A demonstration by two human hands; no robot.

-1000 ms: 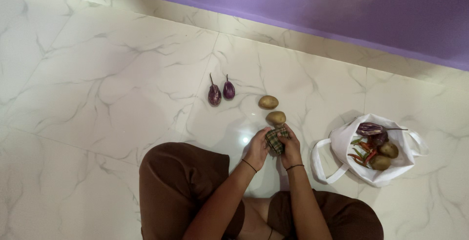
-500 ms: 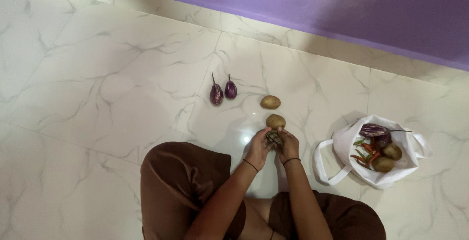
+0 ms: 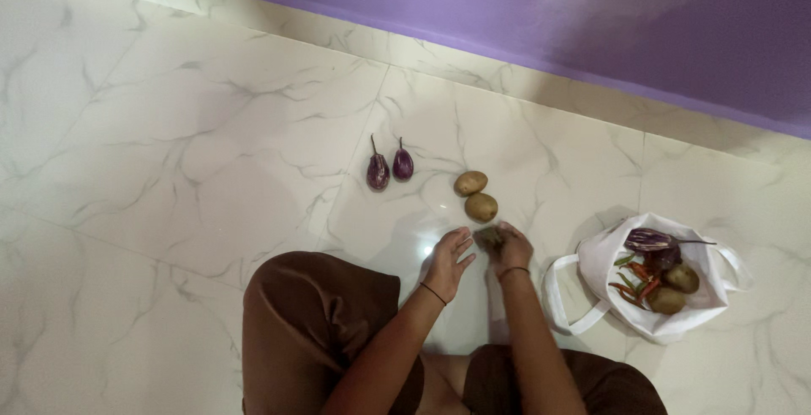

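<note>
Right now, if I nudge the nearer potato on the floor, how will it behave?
The nearer potato is oval and lies loose on glossy floor tile, so it would probably roll or skid. It almost touches the other potato and may bump it. It looks firm, not fragile.

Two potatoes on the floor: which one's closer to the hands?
The lower potato, just above the right hand. The other potato lies farther up, nearer the two small eggplants.

One package only: white carrier bag (image 3: pixel 642 318) on the floor, right side, near the person's right knee. Soft, crumpled, mouth open upward, two loop handles, one at the left edge and one at the right. Holds vegetables. No labels, signs or screens visible.
</note>
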